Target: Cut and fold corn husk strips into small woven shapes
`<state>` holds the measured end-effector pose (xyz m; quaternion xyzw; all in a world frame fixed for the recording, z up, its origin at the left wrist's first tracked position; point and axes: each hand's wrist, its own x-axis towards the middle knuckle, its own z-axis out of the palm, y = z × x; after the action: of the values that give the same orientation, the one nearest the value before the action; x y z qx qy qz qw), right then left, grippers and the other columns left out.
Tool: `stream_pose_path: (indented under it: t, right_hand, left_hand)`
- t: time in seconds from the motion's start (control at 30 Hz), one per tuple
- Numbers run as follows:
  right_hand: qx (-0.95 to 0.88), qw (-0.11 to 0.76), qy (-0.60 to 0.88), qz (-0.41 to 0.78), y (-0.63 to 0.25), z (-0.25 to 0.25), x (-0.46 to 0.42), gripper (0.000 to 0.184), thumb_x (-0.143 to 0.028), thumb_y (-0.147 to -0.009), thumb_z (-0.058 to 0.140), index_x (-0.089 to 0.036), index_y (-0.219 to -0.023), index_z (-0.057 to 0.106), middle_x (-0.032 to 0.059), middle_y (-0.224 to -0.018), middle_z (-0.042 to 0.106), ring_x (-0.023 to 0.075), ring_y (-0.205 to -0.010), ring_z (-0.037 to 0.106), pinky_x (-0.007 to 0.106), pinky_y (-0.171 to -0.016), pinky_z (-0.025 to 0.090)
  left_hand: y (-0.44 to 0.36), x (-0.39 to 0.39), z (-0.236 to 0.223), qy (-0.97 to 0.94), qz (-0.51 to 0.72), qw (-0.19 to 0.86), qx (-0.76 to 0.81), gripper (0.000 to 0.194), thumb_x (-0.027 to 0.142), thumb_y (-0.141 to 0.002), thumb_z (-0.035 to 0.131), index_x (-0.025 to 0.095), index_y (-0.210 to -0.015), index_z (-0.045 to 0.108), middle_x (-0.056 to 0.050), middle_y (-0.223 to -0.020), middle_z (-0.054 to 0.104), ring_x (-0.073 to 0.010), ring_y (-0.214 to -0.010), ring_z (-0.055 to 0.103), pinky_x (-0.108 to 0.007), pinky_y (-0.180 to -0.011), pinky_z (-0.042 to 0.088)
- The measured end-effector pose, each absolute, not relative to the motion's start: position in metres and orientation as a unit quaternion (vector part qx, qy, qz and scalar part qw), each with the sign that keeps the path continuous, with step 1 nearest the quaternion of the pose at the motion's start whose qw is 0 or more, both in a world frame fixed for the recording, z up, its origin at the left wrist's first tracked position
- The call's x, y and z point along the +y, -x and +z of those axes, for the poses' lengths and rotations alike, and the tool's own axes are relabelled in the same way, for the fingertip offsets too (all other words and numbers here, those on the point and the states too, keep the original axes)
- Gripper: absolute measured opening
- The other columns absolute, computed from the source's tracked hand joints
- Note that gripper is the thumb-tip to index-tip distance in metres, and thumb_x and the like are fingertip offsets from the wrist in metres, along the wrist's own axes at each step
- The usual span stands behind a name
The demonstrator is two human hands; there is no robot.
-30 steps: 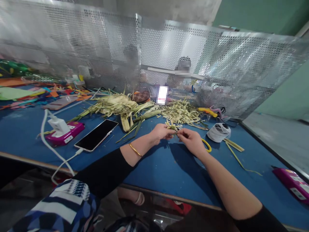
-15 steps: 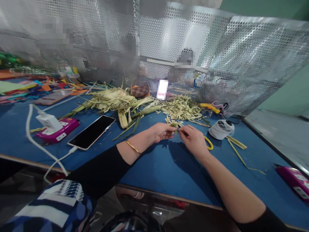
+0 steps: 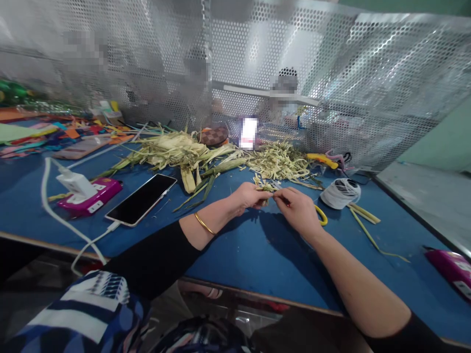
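My left hand [image 3: 247, 196] and my right hand [image 3: 299, 211] meet over the blue table [image 3: 235, 245], both pinched on a small green-yellow leaf piece [image 3: 270, 193] held between their fingertips. A gold bangle circles my left wrist. Just beyond the hands lies a heap of cut leaf strips [image 3: 279, 166], and further left a pile of long pale leaves [image 3: 172, 152]. Yellow-handled scissors [image 3: 321, 214] lie on the table right behind my right hand.
A black phone [image 3: 142, 198] on a white cable and a pink power bank [image 3: 90, 195] with a white charger lie at left. A white spool [image 3: 340, 192] and loose leaf strips [image 3: 362, 215] sit at right. A perforated metal screen [image 3: 331, 88] walls the back; another pink device [image 3: 451, 267] is far right.
The view has shifted slightly. My hands stay together on the leaf piece, with small finger movements only.
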<state>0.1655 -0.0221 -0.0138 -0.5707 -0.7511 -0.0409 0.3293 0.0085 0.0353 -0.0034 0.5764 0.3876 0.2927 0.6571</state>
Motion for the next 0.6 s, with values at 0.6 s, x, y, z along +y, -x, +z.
stream_pose_path:
  t: [0.6]
  right_hand:
    - [-0.764,0.323,0.558,-0.029,-0.1668,-0.0129,-0.02,0.016,-0.022,-0.084,0.049,-0.021,-0.078,0.064,0.0039,-0.076,0.064,0.0164,-0.066,0.057,0.026,-0.062,0.038]
  left_hand:
    - [-0.0084,0.0394,-0.0052,-0.512,0.299,0.687,0.419,0.02,0.022,-0.067,0.078,0.014,-0.064,0.059,0.002,-0.055,0.055,-0.0079,-0.053,0.051,-0.022,-0.058,0.045]
